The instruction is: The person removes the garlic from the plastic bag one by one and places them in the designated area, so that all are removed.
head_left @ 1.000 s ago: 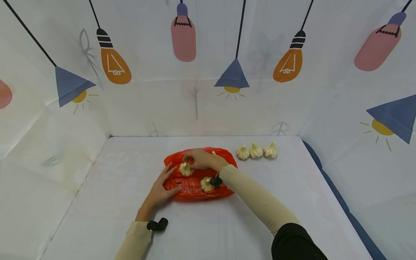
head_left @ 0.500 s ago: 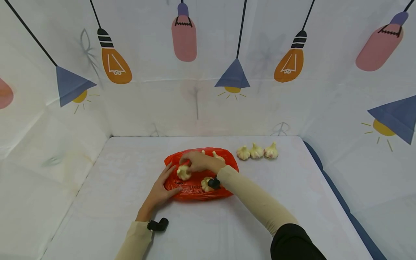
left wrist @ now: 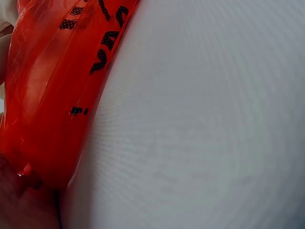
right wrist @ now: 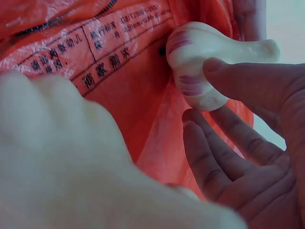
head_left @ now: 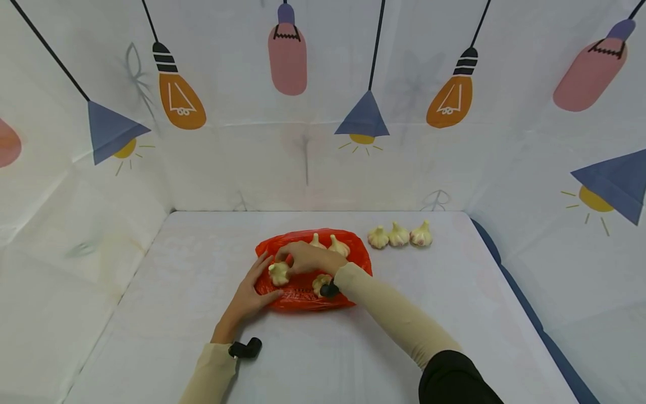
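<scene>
A red plastic bag (head_left: 303,302) with black printing lies flat in the middle of the table, and garlic bulbs stand on it. My right hand (head_left: 307,257) pinches a white garlic bulb (head_left: 278,274) near the bag's left end; in the right wrist view the thumb presses this purple-streaked bulb (right wrist: 193,57) against the fingers. Along the bag's left edge my left hand (head_left: 249,295) rests with fingers and thumb spread. Two more bulbs, one a back bulb (head_left: 338,246), stand behind the right hand. A front bulb (head_left: 320,282) is partly hidden by the right wrist camera.
Three garlic bulbs (head_left: 398,235) stand in a row on the white table (head_left: 429,292), behind and right of the bag. A white sheet (head_left: 232,163) printed with lamps hangs behind the table. Each wrist carries a black camera (head_left: 245,348).
My right hand has moved left and slightly toward me with the garlic bulb, closer to my left hand. Both back bulbs show more now. The left hand has stayed in place.
</scene>
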`<state>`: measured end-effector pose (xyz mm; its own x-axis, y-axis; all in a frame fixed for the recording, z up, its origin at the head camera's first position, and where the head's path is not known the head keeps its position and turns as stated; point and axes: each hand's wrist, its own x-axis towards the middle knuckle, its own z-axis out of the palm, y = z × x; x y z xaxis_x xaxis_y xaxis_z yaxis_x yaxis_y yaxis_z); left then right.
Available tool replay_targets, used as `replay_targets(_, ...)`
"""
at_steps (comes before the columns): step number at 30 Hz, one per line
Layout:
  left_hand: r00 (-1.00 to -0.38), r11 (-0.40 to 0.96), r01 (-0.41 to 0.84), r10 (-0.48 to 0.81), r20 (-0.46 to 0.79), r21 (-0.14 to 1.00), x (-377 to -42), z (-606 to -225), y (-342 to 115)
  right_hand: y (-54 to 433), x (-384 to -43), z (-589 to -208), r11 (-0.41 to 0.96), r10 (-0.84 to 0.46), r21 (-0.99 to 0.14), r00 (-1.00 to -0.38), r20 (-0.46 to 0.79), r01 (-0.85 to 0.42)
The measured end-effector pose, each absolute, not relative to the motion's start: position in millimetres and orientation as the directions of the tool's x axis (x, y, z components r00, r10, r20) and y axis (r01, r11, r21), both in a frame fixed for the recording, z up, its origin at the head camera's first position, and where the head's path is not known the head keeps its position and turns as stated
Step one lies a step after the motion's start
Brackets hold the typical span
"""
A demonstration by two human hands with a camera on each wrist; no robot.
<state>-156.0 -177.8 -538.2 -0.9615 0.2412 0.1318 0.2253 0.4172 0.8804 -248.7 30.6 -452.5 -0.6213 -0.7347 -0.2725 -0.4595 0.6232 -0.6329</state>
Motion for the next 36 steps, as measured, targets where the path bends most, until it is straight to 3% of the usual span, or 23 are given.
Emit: replay_targets(36, -0.962, 0.417, 0.220, 0.241, 0.126, 0.882, -157.9, -537.5, -177.0, 46.3, -238.3, -460.2, 0.598, -0.704, -0.694, -0.676, -0.216, -0.401)
